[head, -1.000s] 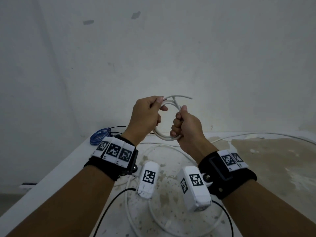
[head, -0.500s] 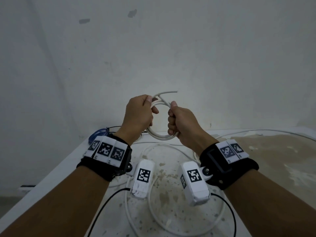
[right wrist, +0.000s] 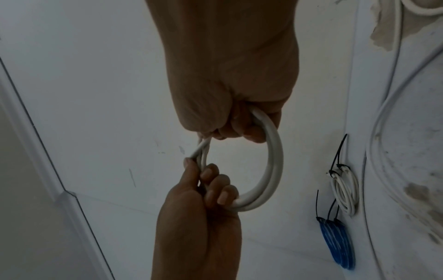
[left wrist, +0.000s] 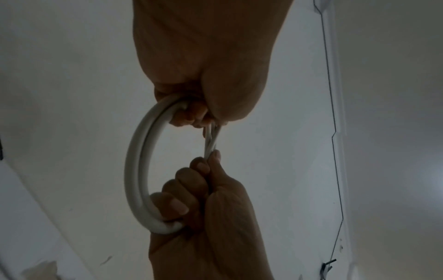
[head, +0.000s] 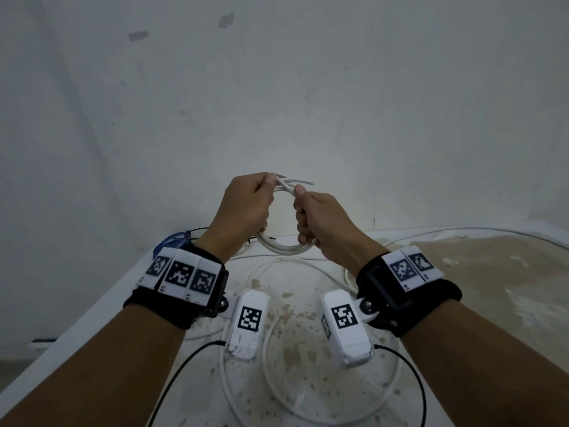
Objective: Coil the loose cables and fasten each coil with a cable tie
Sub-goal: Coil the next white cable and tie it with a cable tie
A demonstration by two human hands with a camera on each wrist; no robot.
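A small coil of white cable (head: 286, 249) is held up in the air over the table, between both hands. My left hand (head: 246, 204) grips its left side, with the thumb pinching the strands at the top. My right hand (head: 320, 220) grips the right side, thumb up against the same strands. Two short cable ends (head: 300, 181) stick out past the thumbs. In the left wrist view the coil (left wrist: 136, 166) arcs from my left hand (left wrist: 191, 113) to the right hand (left wrist: 203, 189). The right wrist view shows the coil (right wrist: 273, 166) between the right hand (right wrist: 239, 123) and the left hand (right wrist: 210, 189).
A long loose white cable (head: 268, 365) lies in big loops on the stained white table (head: 462, 288) under my wrists. A tied white coil (right wrist: 345, 193) with black cable ties and a tied blue coil (right wrist: 335, 242) lie at the table's back left, near the wall.
Both hands have drifted slightly left with the coil. The right thumb has closed in on the left thumb at the top, and the cable ends now stick out lower and shorter.
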